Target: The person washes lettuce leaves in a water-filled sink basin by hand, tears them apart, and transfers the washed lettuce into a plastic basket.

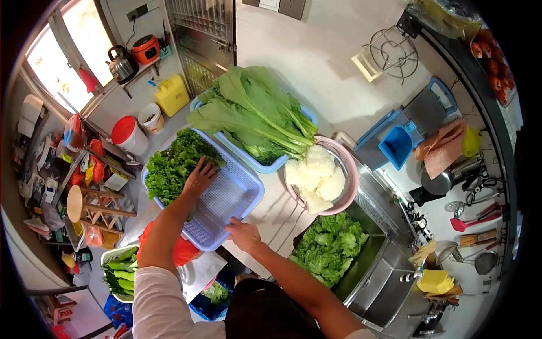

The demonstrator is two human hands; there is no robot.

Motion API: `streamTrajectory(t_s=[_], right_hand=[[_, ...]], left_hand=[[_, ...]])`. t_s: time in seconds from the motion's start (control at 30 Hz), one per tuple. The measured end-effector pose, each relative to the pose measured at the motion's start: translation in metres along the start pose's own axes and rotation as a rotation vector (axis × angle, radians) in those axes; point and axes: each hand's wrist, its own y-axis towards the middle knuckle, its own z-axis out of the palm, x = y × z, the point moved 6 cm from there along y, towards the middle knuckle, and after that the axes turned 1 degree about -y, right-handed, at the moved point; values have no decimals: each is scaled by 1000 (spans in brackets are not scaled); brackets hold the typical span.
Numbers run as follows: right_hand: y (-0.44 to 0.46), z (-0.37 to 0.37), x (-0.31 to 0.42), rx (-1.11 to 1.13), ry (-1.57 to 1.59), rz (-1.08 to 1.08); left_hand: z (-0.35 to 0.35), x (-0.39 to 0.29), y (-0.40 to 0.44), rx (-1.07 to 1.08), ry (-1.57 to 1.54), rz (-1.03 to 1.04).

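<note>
A blue-purple plastic basket [237,193] stands tilted across the counter, with curly green lettuce [178,164] heaped in its far left part. On the right edge of that heap lies my left hand [201,176], fingers spread and stretched over the leaves. My right hand [244,234] is closed round the basket's near right rim. Behind it, a second blue basket [276,165] bears large leafy greens [254,110]. White cauliflower-like pieces [316,178] fill a bowl inside a pink basin [351,189]. More lettuce [330,246] fills the left sink compartment.
The metal sink [389,282] is at my right, with ladles and utensils [480,263] hanging beyond. Left of the baskets stand a red-lidded bucket [125,133], a yellow jug [171,96] and a wooden stool [96,206]. Green peppers [123,271] lie in a container at lower left.
</note>
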Motion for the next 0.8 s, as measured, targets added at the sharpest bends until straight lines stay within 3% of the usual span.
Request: streamTrajectory(t_s=[0.13,0.33,0.43,0.47,0.6,0.8], right_hand=[[5,-3,4,69,8,21],[6,0,8,53,-11,0],[8,6,6,39,-27,-8],[7,10,5,31,-26,-10],[3,7,8,45,-9,-3],[3,7,12,98,-21,9]], left_hand=[[9,-3,1,-10,64,10],[-5,1,-2,-99,-371,4],[-24,-1,-5,-177,-409,-11],[-25,-3,-6,-151,-206,-2],[-48,26,-26,-204,-265,-278],[-13,49,-19,-184,-408,-392]])
